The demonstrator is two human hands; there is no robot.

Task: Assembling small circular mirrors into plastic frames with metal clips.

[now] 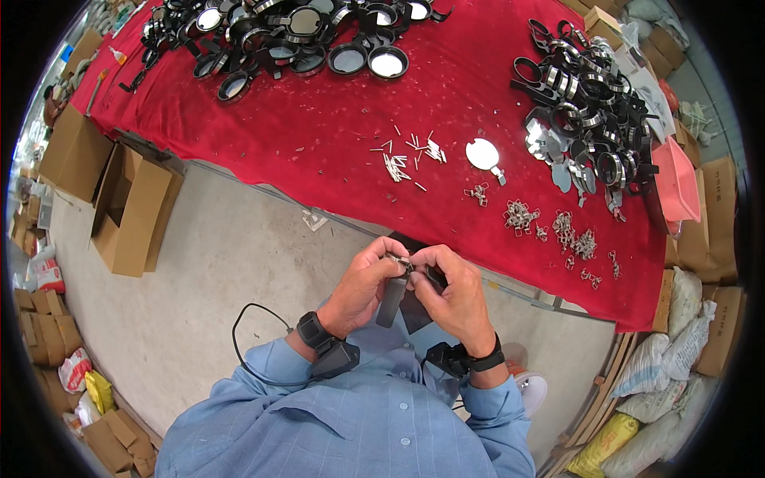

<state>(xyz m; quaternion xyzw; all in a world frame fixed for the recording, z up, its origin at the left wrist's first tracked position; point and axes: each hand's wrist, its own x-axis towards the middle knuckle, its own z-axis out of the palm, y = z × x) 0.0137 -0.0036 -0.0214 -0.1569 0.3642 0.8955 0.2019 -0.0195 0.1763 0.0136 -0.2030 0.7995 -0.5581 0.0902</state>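
My left hand [364,286] and my right hand [453,291] meet just past the table's front edge, in front of my body. Between their pinched fingers is a dark part with a flat black handle-like strip [390,303] hanging down from it. The left thumb and fingers grip its upper end, where a little shiny metal shows. Pressing against the same end are the right thumb and forefinger. My fingers cover most of the joint, so any small piece there is hidden. On the red cloth [319,171] beyond lie thin metal pins [394,167] and bent wire clips [520,217].
A shiny round lid [483,154] lies beside the pins. Black ring-shaped frames with handles [594,103] are heaped at the right, next to a pink tray [676,182]. Round black-rimmed pieces [348,57] pile up at the far left. An open cardboard box [131,211] stands on the floor.
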